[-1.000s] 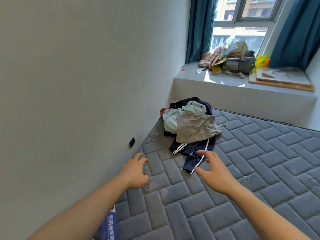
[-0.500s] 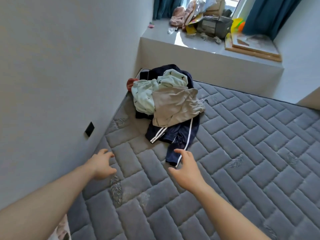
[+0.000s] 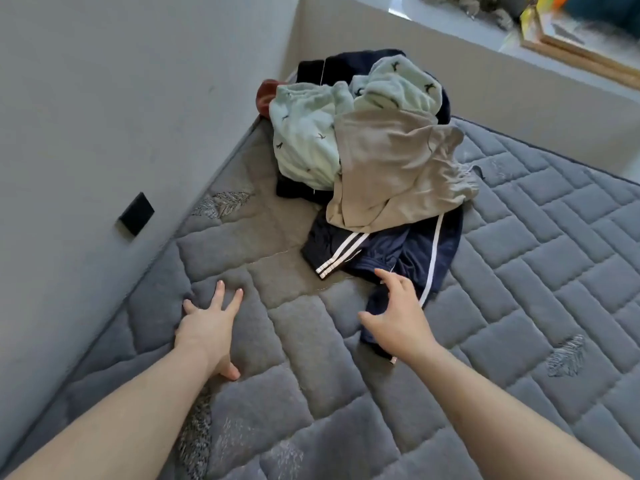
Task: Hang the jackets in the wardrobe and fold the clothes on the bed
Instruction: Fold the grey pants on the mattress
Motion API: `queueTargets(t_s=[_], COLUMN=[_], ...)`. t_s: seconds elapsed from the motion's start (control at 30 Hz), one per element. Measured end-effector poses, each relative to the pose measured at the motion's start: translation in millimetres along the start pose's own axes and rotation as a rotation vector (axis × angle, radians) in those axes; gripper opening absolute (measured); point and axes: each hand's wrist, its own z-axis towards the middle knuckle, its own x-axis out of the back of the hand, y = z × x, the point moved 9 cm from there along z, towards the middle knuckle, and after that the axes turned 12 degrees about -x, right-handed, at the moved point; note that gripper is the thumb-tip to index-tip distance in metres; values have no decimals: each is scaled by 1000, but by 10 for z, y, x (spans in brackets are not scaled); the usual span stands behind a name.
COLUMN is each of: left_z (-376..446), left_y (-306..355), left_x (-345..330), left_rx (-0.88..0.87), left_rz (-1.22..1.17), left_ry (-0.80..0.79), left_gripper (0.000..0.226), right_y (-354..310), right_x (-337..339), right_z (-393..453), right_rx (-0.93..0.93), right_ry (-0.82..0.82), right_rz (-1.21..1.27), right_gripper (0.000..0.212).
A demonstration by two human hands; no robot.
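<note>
Grey wall point(image 3: 104, 98) left, black socket plate point(image 3: 136, 213); cluttered sunlit window ledge point(image 3: 485, 39) beyond.

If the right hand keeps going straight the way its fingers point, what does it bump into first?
Probably the navy striped pants. The right hand hovers open over their near end, fingers aimed up the bed at the clothes pile. The beige garment lies further along that line. Whether the fingertips already touch the cloth is unclear.

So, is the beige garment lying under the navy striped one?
No, the beige garment lies on top of the navy striped garment.
</note>
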Motion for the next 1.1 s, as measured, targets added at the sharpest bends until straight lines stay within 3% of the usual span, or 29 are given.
queueTargets(t_s=[0.4,0.57,0.73,0.83,0.9,1.1], left_z=[220,224,211,192,168,13], left_y=[55,-37,-52,-49,-40,12], left_x=[-110,-90,-85,-82,-71,-22], left_rx=[4,-18,-27,-14,-5,14], left_rz=[-30,-21,-3,3,9,-78], left_ry=[38,59,78,67,63,65], left_gripper=[157,158,156,155,155,146], right_y=[-677,-832,-686,-525,-464,-292], right_x=[-428,-317,214,454,593,909], right_z=[1487,1656,1194,809,517,-487], right_rx=[-39,7,122,195,255,386], right_ry=[36,227,521,569,574,540], right_rz=[-187,-111,321,536,583,461], right_gripper=[56,37,8,15,23,17])
